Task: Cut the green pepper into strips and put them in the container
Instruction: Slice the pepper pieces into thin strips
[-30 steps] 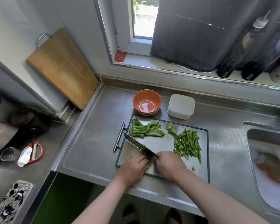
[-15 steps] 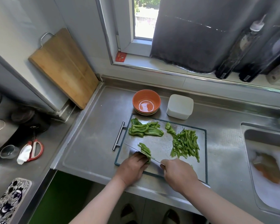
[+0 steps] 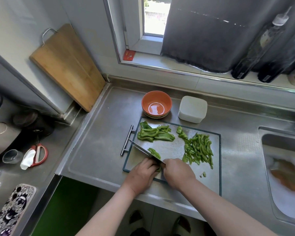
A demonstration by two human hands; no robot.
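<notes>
Two hands meet in the lower middle of the frame, over the near edge of the cutting board point(image 3: 174, 147). The left hand point(image 3: 141, 174) has its fingers curled down on a pepper piece point(image 3: 159, 168). Only a little green shows between the hands. The right hand point(image 3: 177, 172) is wrapped tight round the knife point(image 3: 141, 149), and its handle is hidden in the fist. The blade points up and to the left, toward the left rim of the board. A few small green bits point(image 3: 154, 153) lie right against the blade.

Big pepper pieces point(image 3: 155, 134) sit in a heap at the upper left of the board. Many thin pepper strips point(image 3: 199, 150) lie in a pile on the right side. The white container point(image 3: 192, 109) stands on the tabletop point(image 3: 100, 142) just past the far edge of the board. An orange bowl point(image 3: 156, 104) is beside it on the left. A wooden board point(image 3: 66, 65) leans on the wall at the upper left, and red scissors point(image 3: 39, 155) lie at the left.
</notes>
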